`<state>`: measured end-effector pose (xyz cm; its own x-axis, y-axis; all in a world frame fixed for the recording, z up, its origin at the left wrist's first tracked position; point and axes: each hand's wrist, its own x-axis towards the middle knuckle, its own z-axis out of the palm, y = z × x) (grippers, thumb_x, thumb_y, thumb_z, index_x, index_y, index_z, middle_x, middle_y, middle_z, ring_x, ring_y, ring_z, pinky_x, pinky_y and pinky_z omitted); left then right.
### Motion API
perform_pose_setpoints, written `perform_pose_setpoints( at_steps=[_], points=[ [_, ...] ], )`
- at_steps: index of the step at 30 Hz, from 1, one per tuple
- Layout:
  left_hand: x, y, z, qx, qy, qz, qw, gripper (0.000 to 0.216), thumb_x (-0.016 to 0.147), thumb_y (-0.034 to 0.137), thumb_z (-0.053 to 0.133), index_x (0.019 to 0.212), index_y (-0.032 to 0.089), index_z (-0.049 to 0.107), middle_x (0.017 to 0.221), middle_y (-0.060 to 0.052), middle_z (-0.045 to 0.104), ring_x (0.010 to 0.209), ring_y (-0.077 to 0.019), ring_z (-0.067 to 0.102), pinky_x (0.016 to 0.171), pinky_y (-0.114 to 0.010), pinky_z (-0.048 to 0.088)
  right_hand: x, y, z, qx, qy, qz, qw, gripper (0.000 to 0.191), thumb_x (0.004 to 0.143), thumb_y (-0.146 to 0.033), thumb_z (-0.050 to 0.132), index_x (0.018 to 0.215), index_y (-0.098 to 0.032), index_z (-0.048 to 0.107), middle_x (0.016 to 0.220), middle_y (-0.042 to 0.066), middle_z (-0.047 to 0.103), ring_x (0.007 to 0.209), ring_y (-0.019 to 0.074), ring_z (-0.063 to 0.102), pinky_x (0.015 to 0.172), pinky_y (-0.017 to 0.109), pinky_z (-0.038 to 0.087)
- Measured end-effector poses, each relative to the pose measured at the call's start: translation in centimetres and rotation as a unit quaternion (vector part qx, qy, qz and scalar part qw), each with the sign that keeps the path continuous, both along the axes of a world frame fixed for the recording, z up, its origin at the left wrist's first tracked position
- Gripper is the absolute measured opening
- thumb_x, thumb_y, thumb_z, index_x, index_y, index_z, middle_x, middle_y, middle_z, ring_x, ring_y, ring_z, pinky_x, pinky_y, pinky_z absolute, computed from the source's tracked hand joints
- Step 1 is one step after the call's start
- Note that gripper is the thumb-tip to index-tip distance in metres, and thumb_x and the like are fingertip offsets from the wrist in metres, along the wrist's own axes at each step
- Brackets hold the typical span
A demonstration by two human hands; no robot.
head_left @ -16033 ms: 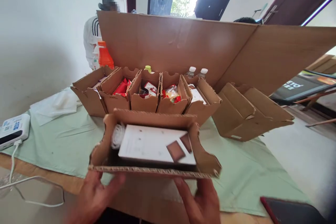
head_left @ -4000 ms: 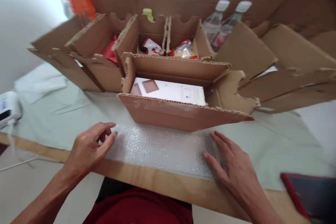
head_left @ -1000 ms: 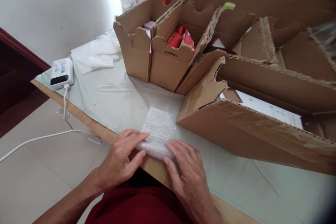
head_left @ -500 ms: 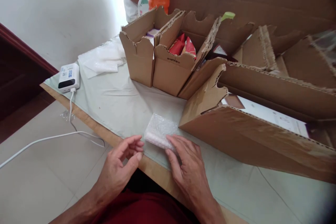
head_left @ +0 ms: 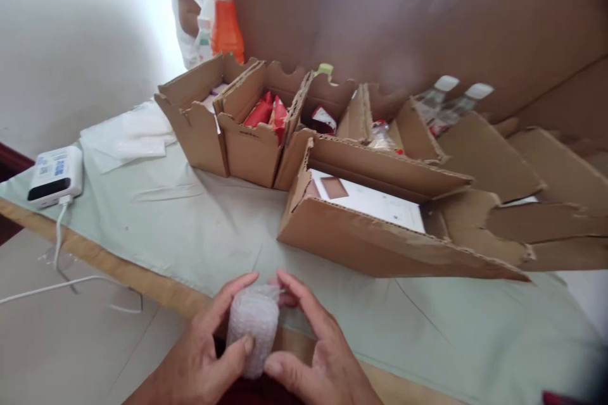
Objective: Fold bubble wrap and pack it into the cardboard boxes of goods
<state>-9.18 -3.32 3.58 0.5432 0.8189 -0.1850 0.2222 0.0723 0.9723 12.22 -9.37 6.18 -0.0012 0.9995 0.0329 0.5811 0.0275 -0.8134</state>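
Observation:
A small bundle rolled in clear bubble wrap [head_left: 256, 319] is held up in front of my body, just off the table's near edge. What lies inside the wrap cannot be made out. My left hand [head_left: 209, 342] grips it from the left, with the thumb across its face and the fingers round the far side. On the other side my right hand [head_left: 316, 348] curves round it, fingertips at the loose upper edge of the wrap and thumb against the lower right edge.
Behind the bundle, a long cardboard bin [head_left: 361, 228] holds a white box [head_left: 375, 202]. More cardboard bins stand behind, one with red packets [head_left: 260, 112]. An orange bottle [head_left: 227, 25] and a person [head_left: 190, 12] are beyond. A white device [head_left: 56, 176] with a cable and plastic sheets [head_left: 137, 139] lie left.
The bubble-wrapped bundle has been lifted off the table, turned upright and brought closer to me. My left hand has taken hold of it. The view has swung right.

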Motion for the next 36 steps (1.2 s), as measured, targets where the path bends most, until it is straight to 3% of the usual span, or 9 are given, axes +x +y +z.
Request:
perform_pose_setpoints(
  at_steps=[5,8,11,14,19,22,26,31,36],
  points=[
    [2.6,-1.1,-0.9,-0.062,-0.084,-0.048,0.993,0.082,0.086,0.045,0.072,0.158,0.031,0.035,0.135,-0.010,0.067,0.117,-0.0284,0.068,0.097,-0.037,0.057,1.2,-1.0,-0.7,-0.042,0.161,-0.058,0.984,0.034,0.086,-0.020,0.063,0.120,-0.025,0.065,0.102,0.003,0.076,0.089,0.0189,0.073,0.075,0.026,0.060],
    [3.9,-1.3,-1.5,-0.104,-0.070,-0.074,0.989,0.079,0.083,0.048,0.074,0.154,0.026,0.044,0.136,-0.011,0.066,0.119,-0.0294,0.066,0.099,-0.036,0.055,2.2,-1.9,-1.3,-0.016,0.214,-0.107,0.971,0.022,0.087,-0.022,0.060,0.109,-0.022,0.063,0.092,0.003,0.074,0.081,0.0174,0.071,0.072,0.025,0.058],
    [4.9,-1.0,-1.5,-0.044,-0.019,-0.135,0.990,0.055,0.085,0.032,0.065,0.140,0.028,0.062,0.123,-0.006,0.074,0.101,-0.0258,0.072,0.085,-0.030,0.059,4.0,-3.4,-1.1,-0.017,0.197,-0.109,0.974,0.038,0.083,-0.018,0.063,0.120,-0.023,0.061,0.104,0.006,0.075,0.091,0.0193,0.073,0.081,0.028,0.059],
    [5.7,-0.5,-0.9,0.036,0.000,-0.190,0.981,0.059,0.076,0.016,0.060,0.131,0.034,0.068,0.107,0.000,0.079,0.088,-0.0230,0.074,0.076,-0.026,0.060,5.8,-4.7,-0.1,-0.013,0.130,-0.100,0.986,0.064,0.076,-0.013,0.068,0.138,-0.028,0.055,0.114,0.005,0.074,0.103,0.0205,0.072,0.091,0.031,0.058],
    [5.7,-0.6,-0.8,0.087,0.051,-0.178,0.979,0.065,0.069,0.011,0.068,0.127,0.041,0.072,0.117,0.000,0.078,0.106,-0.0258,0.072,0.094,-0.030,0.058,7.6,-5.2,2.8,0.013,-0.001,-0.034,0.999,0.037,0.079,-0.013,0.070,0.111,-0.032,0.070,0.099,-0.001,0.078,0.089,0.0172,0.075,0.080,0.023,0.061],
    [5.1,-0.4,-0.5,-0.004,-0.010,-0.148,0.989,0.058,0.077,0.034,0.078,0.135,0.035,0.067,0.112,-0.006,0.076,0.099,-0.0253,0.073,0.089,-0.033,0.060,9.1,-5.8,5.3,0.043,-0.026,-0.038,0.998,0.024,0.079,-0.016,0.071,0.098,-0.031,0.072,0.091,-0.001,0.078,0.081,0.0183,0.075,0.072,0.024,0.061],
    [4.9,0.6,0.5,-0.079,-0.129,-0.093,0.984,0.065,0.083,0.068,0.068,0.133,0.026,0.065,0.099,-0.009,0.073,0.084,-0.0225,0.070,0.082,-0.036,0.059,12.9,-6.2,9.9,0.106,0.053,-0.172,0.978,0.016,0.084,-0.038,0.077,0.100,-0.034,0.076,0.082,0.003,0.078,0.065,0.0197,0.073,0.051,0.025,0.056],
    [5.1,1.5,-1.0,-0.078,-0.117,-0.059,0.988,0.053,0.086,0.061,0.069,0.122,0.023,0.070,0.098,-0.009,0.073,0.089,-0.0226,0.070,0.086,-0.037,0.058,17.2,-1.6,14.4,0.175,0.172,-0.312,0.918,0.051,0.067,-0.058,0.087,0.101,-0.022,0.076,0.082,0.008,0.075,0.066,0.0191,0.069,0.057,0.032,0.052],
    [4.7,1.3,-3.4,-0.064,-0.114,-0.070,0.989,0.043,0.092,0.054,0.066,0.123,0.025,0.070,0.101,-0.008,0.074,0.094,-0.0213,0.071,0.089,-0.034,0.060,18.6,2.8,16.0,0.062,-0.089,-0.335,0.936,0.027,0.082,-0.032,0.076,0.097,-0.010,0.075,0.074,0.005,0.073,0.062,0.0098,0.060,0.061,0.030,0.043]
  ],
)
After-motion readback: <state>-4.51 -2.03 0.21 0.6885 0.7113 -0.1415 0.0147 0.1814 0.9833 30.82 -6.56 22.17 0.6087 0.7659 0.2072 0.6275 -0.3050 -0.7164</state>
